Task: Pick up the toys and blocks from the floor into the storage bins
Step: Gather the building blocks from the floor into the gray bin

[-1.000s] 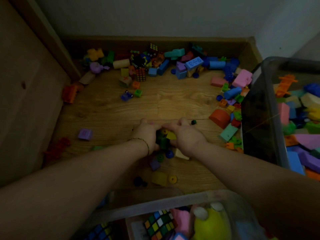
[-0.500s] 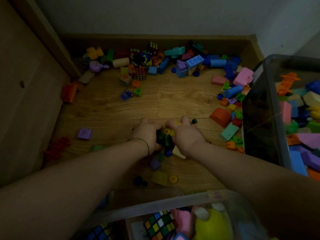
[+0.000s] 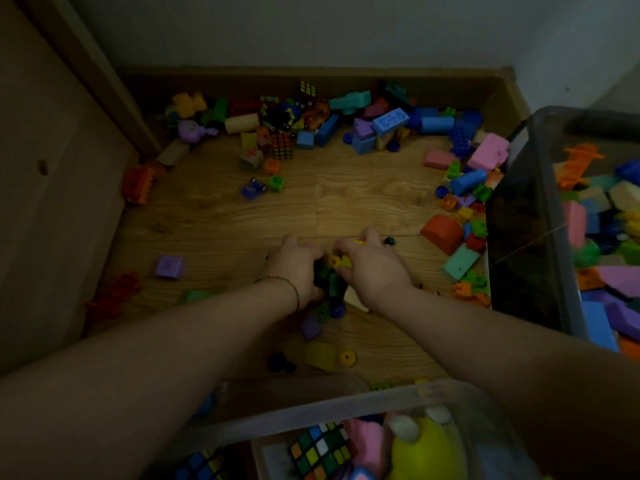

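Wooden floor (image 3: 346, 202) | left hand (image 3: 294, 268) and right hand (image 3: 375, 271) cupped together, fingers curled round small green and yellow blocks (image 3: 333, 284) mid-floor | more toys (image 3: 363, 126) heaped along far wall (image 3: 311, 36) | clear bin (image 3: 550, 202) at right | second bin (image 3: 346, 407) nearest viewer

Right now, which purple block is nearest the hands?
The small purple block just behind the left hand; the lone purple block at left and those by the wall lie farther.
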